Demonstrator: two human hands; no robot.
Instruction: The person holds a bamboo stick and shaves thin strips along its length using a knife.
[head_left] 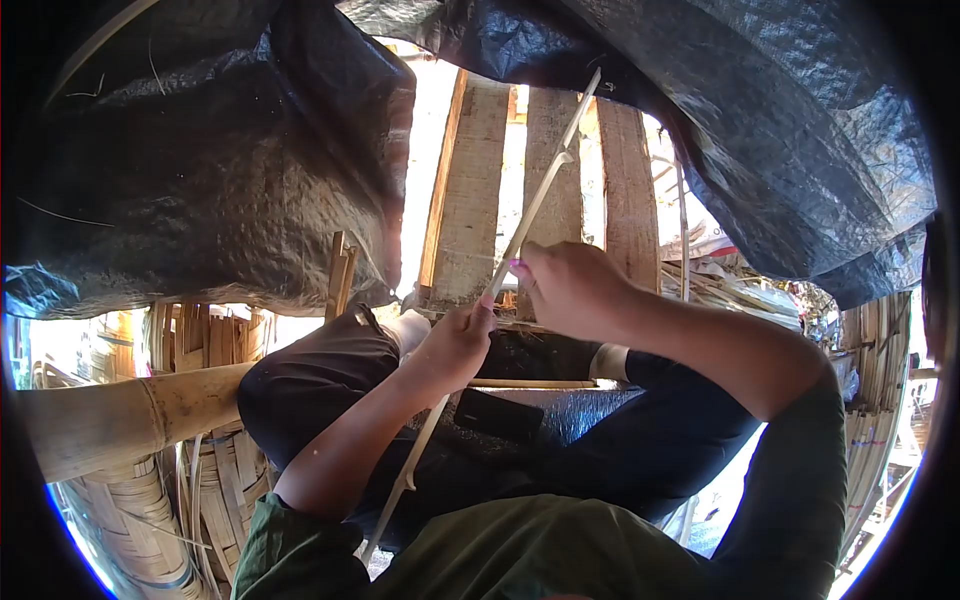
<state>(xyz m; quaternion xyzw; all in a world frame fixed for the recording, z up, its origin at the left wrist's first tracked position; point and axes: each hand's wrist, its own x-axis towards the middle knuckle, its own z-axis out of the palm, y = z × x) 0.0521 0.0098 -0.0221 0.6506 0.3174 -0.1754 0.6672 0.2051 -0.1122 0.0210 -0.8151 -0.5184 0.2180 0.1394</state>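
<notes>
A long, pale bamboo strip with raised nodes runs diagonally from my lap up toward the wooden slats. My left hand is closed round the strip near its middle, the thumb lying along it. Just above, my right hand is pinched closed beside the strip, its fingertips at the strip's edge. A thin, light line extends left from those fingertips; I cannot make out what it is. The strip's lower end passes beneath my left forearm, beside my lap. A dark, flat rectangular object lies between my legs.
Upright wooden planks stand in front of me. A dark plastic tarp hangs at the left, another tarp at the upper right. A thick bamboo pole reaches my knee. Bundled bamboo strips stand at the right.
</notes>
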